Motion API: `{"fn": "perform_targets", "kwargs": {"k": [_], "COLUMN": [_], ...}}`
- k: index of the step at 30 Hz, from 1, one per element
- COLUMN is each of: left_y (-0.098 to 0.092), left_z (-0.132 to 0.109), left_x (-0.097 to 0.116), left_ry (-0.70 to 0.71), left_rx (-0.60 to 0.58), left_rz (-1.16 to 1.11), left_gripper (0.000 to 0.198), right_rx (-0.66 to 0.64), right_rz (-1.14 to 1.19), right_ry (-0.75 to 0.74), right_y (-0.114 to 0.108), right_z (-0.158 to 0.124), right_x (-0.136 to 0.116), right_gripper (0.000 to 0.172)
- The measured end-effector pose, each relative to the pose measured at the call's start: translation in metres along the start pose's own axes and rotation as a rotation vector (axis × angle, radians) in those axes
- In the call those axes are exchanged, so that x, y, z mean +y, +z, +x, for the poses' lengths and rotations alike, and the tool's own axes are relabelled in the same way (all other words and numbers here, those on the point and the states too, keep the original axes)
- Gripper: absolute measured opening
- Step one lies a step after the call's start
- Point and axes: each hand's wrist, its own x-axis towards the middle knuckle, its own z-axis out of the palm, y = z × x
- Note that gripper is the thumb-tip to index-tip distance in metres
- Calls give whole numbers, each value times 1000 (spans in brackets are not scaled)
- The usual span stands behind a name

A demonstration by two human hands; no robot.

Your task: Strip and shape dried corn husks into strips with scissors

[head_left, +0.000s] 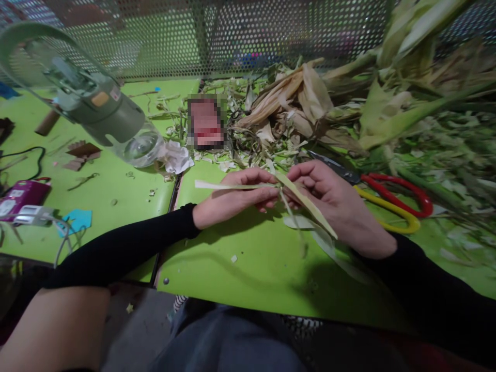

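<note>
Over the green table, both hands meet around several pale strips of corn husk (pixel 310 205) that cross between the fingertips. My left hand (pixel 236 196) is closed, thumb and fingers pinching the husk; one strip lies back along it toward the wrist. My right hand (pixel 333 199) is closed too, its curled fingers at the same crossing, with a broad strip running over them. Thinner ends hang down below the hands. Just beyond my right hand lie scissors (pixel 399 192) with one red and one yellow handle loop, their blades partly hidden by the hand.
Piled husks and leaves (pixel 302 103) cover the back and right of the table (pixel 232 268). A large green-and-clear bottle (pixel 116 113) stands at left beside crumpled paper (pixel 176 156). A pixelated rectangular object (pixel 207 123) lies behind my hands. A purple box (pixel 25 196) and white charger (pixel 34 214) sit far left.
</note>
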Motion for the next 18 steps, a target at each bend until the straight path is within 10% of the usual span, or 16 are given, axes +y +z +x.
{"fn": "perform_targets", "kwargs": {"k": [18], "left_y": [1], "left_z": [-2], "left_x": [0], "left_ry": [37], "left_rx": [-86], "left_rz": [9], "left_gripper": [45], "right_rx": [-11], "right_rz": [-80], "right_ry": [-12], "right_y": [-1], "right_z": [-1], "right_x": [-3], "right_gripper": [29]}}
